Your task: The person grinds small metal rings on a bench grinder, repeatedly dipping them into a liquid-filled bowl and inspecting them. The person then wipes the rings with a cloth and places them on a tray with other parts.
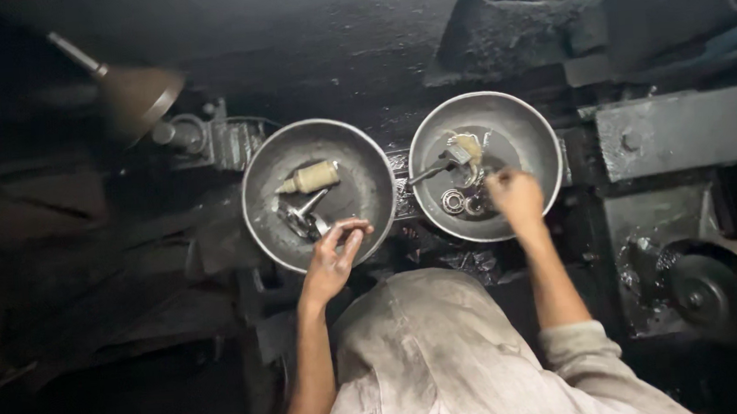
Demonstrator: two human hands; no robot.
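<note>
dull metal bowls (258, 208), shiny steel bearings (453, 201)

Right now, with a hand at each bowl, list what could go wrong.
1. The left hand pinches the left bowl at its near rim; a tug could tip it and spill the small bottle and metal parts.
2. The right hand is among bearings in the right bowl; oily parts could slip.
3. The scene is dim, so small parts may be missed.
</note>
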